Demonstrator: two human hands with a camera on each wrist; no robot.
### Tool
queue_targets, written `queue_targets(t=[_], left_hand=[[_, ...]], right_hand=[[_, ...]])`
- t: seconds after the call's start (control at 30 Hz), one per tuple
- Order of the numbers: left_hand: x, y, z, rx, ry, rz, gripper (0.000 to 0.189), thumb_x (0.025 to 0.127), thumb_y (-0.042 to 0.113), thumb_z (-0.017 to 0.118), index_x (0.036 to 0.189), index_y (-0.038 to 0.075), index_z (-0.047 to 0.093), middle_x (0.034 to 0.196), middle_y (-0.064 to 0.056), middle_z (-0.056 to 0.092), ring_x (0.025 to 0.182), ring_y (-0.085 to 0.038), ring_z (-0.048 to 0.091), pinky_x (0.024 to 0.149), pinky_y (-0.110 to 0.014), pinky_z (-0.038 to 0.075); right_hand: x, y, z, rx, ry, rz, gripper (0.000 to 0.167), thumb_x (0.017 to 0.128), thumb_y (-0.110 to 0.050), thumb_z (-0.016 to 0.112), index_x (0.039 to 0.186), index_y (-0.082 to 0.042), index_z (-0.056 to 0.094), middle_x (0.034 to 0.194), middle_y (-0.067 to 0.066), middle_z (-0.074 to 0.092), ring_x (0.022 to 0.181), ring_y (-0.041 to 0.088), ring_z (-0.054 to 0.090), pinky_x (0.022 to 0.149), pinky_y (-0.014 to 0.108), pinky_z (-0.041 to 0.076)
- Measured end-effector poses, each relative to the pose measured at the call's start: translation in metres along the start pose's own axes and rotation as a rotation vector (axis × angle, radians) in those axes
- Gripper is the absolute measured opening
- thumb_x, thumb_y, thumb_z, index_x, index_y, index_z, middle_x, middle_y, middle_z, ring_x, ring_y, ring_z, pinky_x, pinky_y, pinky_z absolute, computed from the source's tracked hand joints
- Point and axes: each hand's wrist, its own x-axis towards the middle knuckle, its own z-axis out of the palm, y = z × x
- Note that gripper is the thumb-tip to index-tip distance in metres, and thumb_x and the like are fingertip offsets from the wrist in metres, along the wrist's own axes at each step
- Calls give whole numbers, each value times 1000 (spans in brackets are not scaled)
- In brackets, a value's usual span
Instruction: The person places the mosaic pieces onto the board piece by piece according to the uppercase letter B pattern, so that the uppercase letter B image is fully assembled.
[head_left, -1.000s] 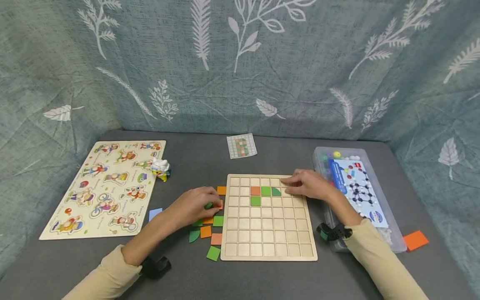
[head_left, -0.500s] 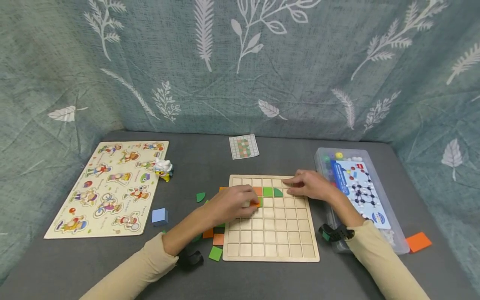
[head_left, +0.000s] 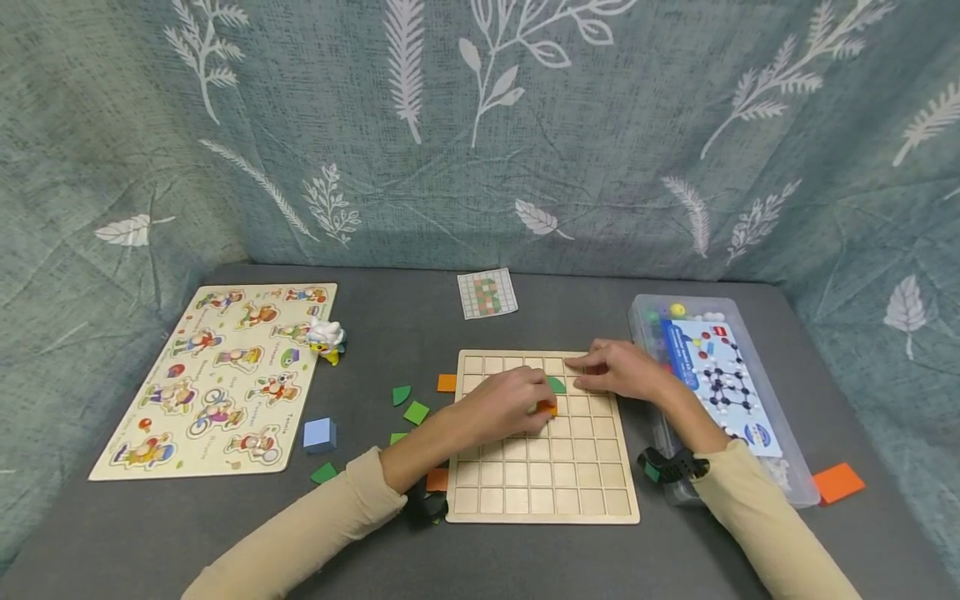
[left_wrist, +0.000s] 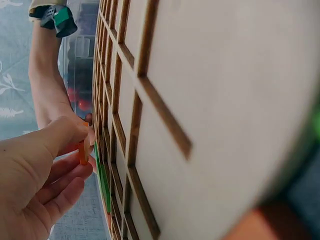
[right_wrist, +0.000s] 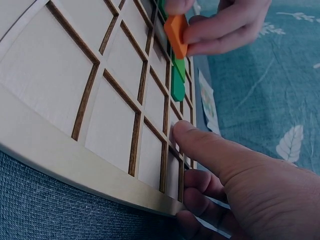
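Observation:
My left hand (head_left: 508, 406) is over the upper middle of the wooden grid board (head_left: 542, 500), pinching an orange square tile (right_wrist: 176, 36) between thumb and fingers. The left wrist view shows this tile tilted on edge, just above the grid. A dark green quarter-round tile (head_left: 556, 385) lies in a cell beside it; a lighter green tile (right_wrist: 180, 68) shows next to that in the right wrist view. My left hand covers the other placed tiles from the head. At the board's far right corner, my right hand (head_left: 618, 369) grips the board, thumb on top and fingers curled at the edge.
Loose green and orange tiles (head_left: 416, 412) lie left of the board. A pattern card (head_left: 487, 293) lies behind it. Farther left are a blue block (head_left: 319, 435), a small figurine (head_left: 327, 337) and a picture puzzle board (head_left: 217, 383). A clear plastic case (head_left: 716, 392) stands at right.
My left hand has moved right from the loose tiles onto the board, carrying the orange tile. Some loose tiles have shifted. My right hand stays on the board's corner.

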Motion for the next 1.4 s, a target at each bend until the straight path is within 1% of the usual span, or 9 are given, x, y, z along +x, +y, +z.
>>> queue_targets(t=[0.23,0.5,0.63,0.73,0.93,1.07,1.23,1.33,1.4], left_hand=[[12,1,2,26,-72,-18,15,90,22,69,100,13,75,99,-1,68,89,-13,62,75,-23,52],[23,2,4,27,-99,26,10,92,19,67,91,15,76,94,2,69,84,-11,61,72,-20,49],[27,4,3,29,-121,19,10,92,19,66,88,15,75,91,3,68,82,-10,59,69,-18,47],[29,4,3,34,-130,9,10,92,20,67,88,15,75,89,3,67,82,-10,59,69,-19,46],[30,5,1,56,-146,15,10,92,22,68,90,15,75,91,3,68,86,-12,62,74,-21,50],[29,6,1,58,-145,20,11,92,19,66,90,13,75,91,2,68,86,-13,62,77,-23,51],[28,8,2,80,-123,28,10,91,15,67,90,13,76,94,1,68,86,-14,59,75,-22,50],[24,10,-2,115,-133,17,12,93,17,66,93,15,78,101,0,68,90,-15,57,75,-21,49],[18,10,-6,124,-134,3,13,93,20,65,95,17,77,106,0,67,94,-16,56,79,-22,49]], right_hand=[[-1,0,1,-1,-11,14,39,89,-25,70,125,-11,67,81,0,57,62,8,37,56,21,30],[-2,1,1,-10,-2,5,39,89,-24,70,125,-10,67,81,1,57,62,8,36,56,20,30],[-1,1,2,-15,16,-18,38,89,-23,71,124,-8,67,80,1,58,61,7,36,56,21,31],[-1,1,1,-15,24,-13,38,88,-23,72,123,-9,68,80,1,59,61,7,36,56,20,31],[-1,0,0,-21,21,-1,38,88,-24,72,123,-10,68,80,0,59,61,7,37,56,20,31],[-1,1,1,-20,22,-10,38,88,-23,72,123,-9,68,80,1,59,61,7,37,56,20,31],[-1,2,1,-24,26,-11,38,88,-23,71,123,-9,68,79,1,58,61,7,36,56,20,30],[0,3,2,-30,27,-19,37,88,-23,71,123,-9,68,79,1,58,61,6,36,56,21,30],[0,3,2,-24,19,-26,38,89,-23,71,123,-9,68,80,1,59,61,6,36,56,21,31]])
